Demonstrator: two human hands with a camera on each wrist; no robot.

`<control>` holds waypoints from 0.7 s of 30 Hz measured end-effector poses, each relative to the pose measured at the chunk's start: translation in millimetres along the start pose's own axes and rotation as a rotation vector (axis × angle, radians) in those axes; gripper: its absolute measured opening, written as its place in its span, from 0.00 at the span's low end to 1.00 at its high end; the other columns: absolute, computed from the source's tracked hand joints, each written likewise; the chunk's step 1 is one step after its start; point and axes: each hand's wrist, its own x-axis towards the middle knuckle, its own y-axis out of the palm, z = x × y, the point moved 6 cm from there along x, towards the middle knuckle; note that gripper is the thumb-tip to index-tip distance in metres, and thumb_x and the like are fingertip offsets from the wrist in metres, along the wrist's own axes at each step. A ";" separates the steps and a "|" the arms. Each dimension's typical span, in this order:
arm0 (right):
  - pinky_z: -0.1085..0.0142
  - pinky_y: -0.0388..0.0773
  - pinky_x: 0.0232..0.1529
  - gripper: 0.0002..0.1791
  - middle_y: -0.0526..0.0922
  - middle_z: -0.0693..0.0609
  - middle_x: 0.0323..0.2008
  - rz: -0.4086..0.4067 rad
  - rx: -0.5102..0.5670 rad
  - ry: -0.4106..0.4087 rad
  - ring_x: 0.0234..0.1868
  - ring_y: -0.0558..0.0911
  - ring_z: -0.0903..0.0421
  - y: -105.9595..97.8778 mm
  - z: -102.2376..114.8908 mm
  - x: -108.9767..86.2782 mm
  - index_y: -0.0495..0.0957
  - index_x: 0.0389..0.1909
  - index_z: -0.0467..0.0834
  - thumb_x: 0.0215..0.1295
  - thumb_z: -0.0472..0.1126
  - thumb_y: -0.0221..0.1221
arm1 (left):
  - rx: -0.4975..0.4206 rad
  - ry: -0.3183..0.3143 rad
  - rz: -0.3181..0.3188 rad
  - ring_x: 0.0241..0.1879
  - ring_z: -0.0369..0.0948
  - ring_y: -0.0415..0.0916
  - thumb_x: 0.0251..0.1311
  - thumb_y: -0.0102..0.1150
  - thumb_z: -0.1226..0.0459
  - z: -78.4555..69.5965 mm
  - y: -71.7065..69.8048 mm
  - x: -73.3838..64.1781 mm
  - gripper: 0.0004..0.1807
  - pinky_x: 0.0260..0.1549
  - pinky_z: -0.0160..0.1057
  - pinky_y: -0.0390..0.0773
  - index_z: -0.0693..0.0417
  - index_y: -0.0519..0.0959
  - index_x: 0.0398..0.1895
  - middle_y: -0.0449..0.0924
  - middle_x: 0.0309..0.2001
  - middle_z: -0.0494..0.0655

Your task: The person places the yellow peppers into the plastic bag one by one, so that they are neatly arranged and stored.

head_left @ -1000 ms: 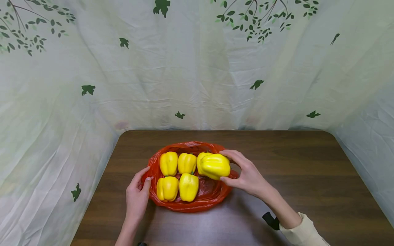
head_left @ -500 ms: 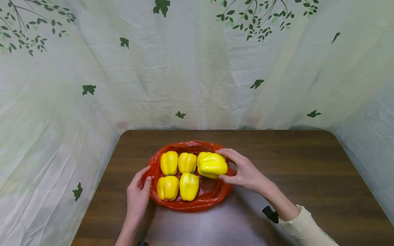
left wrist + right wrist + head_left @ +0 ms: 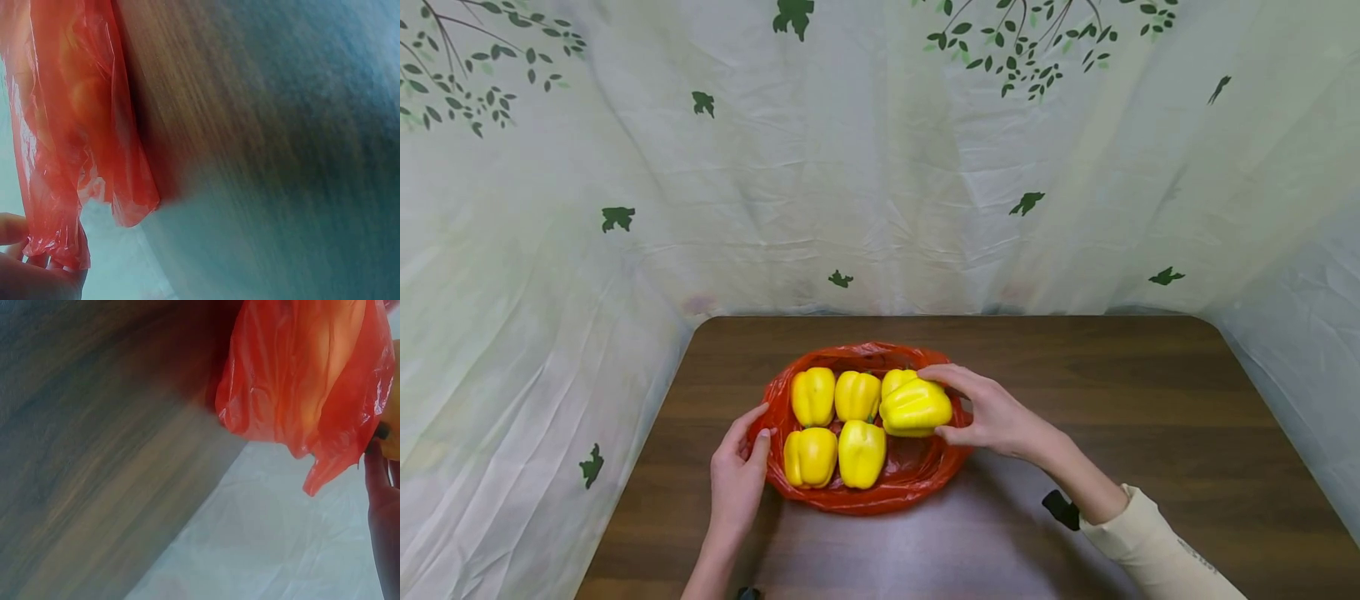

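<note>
A red plastic bag lies spread open on the table, with several yellow bell peppers in it. Two of them, a front-left pepper and the pepper beside it, lie in the near row. My left hand grips the bag's left rim; in the left wrist view its fingers are around a fold of the red plastic. My right hand holds another yellow bell pepper by its right end, over the bag's right side. That pepper partly covers a far-row pepper.
The brown wooden table extends on both sides of the bag. Behind it hangs a pale curtain with printed leaves, continuing along both sides. A black strap is at my right wrist.
My right hand has moved slightly left with its bell pepper, which now tilts a little more over the bag. The left hand and the bag look nearly unchanged.
</note>
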 end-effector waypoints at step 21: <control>0.53 0.69 0.63 0.39 0.69 0.59 0.66 0.201 -0.061 -0.029 0.64 0.68 0.57 9.4 8.0 7.8 0.68 0.67 0.50 0.53 0.33 0.69 | 0.004 -0.014 -0.004 0.59 0.45 0.72 0.70 0.54 0.67 0.2 0.0 -0.4 0.20 0.46 0.24 0.74 0.46 0.75 0.64 0.72 0.63 0.45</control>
